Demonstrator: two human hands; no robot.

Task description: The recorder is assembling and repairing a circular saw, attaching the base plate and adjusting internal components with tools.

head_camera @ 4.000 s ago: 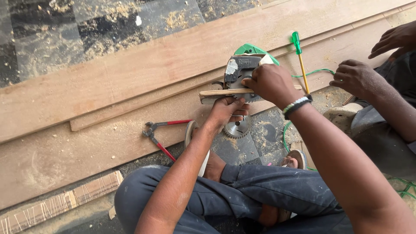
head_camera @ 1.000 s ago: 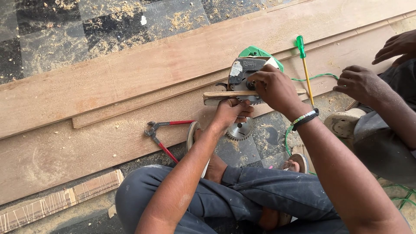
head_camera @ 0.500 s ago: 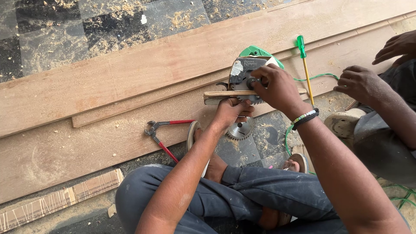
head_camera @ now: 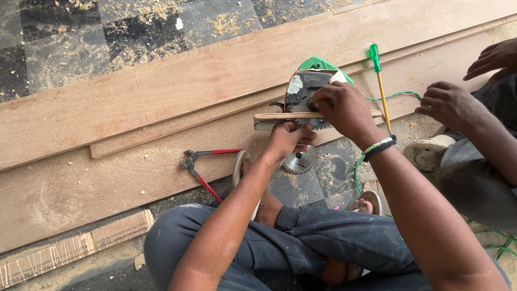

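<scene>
A green and grey circular saw [head_camera: 309, 81] lies on its side on long wooden boards [head_camera: 161, 91]. My right hand [head_camera: 340, 108] is closed over the saw's blade hub. My left hand [head_camera: 288, 139] grips a thin wooden strip [head_camera: 274, 117] held across the saw. A loose toothed saw blade [head_camera: 299, 160] lies on the floor just below my left hand. I sit cross-legged in grey trousers [head_camera: 301, 237] in front of the boards.
Red-handled pincers [head_camera: 199, 164] lie left of my left hand. A green-handled screwdriver [head_camera: 379, 81] and a green cord [head_camera: 393, 96] lie right of the saw. Another person's hands [head_camera: 449, 102] rest at the far right. A grooved plywood offcut [head_camera: 75, 248] lies bottom left. Sawdust covers the floor.
The view has shifted slightly. Both hands stay on the saw and strip with only small adjustments; the other person's hands have moved little.
</scene>
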